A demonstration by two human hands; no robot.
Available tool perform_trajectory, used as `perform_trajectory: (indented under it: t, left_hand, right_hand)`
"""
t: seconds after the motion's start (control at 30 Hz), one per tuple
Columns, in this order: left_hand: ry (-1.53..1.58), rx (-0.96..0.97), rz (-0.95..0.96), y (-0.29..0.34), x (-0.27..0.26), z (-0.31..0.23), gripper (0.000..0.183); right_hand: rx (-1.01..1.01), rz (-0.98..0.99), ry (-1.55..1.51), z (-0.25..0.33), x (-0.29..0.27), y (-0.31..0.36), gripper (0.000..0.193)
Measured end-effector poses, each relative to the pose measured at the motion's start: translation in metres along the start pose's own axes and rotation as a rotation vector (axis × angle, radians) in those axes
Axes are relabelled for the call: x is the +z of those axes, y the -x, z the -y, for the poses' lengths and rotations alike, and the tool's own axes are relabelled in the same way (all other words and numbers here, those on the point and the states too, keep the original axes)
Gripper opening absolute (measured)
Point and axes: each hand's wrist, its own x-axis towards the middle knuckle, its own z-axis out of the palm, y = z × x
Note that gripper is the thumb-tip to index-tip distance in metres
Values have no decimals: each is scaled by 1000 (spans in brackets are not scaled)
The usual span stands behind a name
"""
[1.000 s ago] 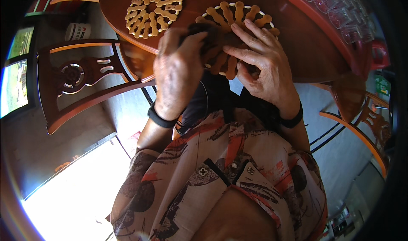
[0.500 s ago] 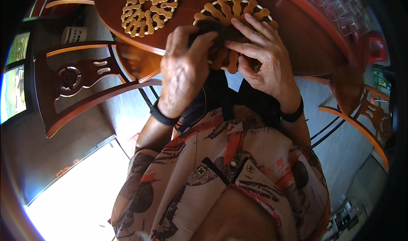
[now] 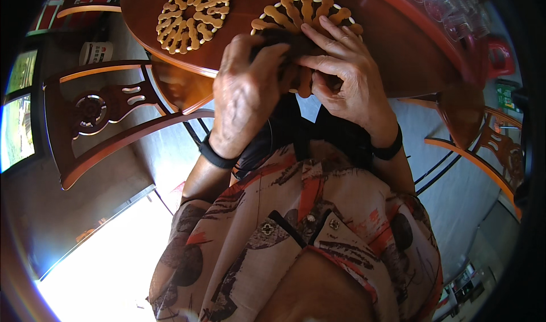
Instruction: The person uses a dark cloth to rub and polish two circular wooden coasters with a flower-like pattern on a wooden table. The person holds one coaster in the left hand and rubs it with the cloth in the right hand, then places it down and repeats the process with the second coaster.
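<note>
Over the near edge of a round trivet (image 3: 307,9), made of brown bone-shaped wooden pieces with white beads, both my hands work at a dark brown, soft-looking thing (image 3: 284,40). Its kind is hard to make out in the shadow. My left hand (image 3: 242,94) is closed on it, thumb and fingers bent at its left side. My right hand (image 3: 350,75) lies across the trivet's right part with its fingers spread; the index fingertip touches the dark thing, and the thumb is bent below. A second, similar trivet (image 3: 209,21) lies flat to the left.
The trivets are on a round, reddish-brown wooden table (image 3: 392,49). At its right stands a red tray (image 3: 421,23) with several clear glasses (image 3: 455,21). Carved wooden chairs (image 3: 102,109) stand left and right. A red plastic item (image 3: 500,59) is at far right.
The view has shifted slightly, so the trivets and table sit a little further left. Both hands keep nearly the same pose at the dark thing.
</note>
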Motion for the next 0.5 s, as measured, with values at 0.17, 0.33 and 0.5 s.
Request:
perform_trajectory:
  t: [0.17,0.33,0.5]
  left_hand:
    - [-38,-116,74,24,-37,13,27]
    - [53,-15,-8,8,-17,-1,26]
    - [47,65,21,0,3,-5,23]
  right_hand:
    - [-14,2,0,-2,5,0,39]
    - [-41,12,3,-4,2,-1,37]
    - [-5,-21,81,-2,3,-1,32]
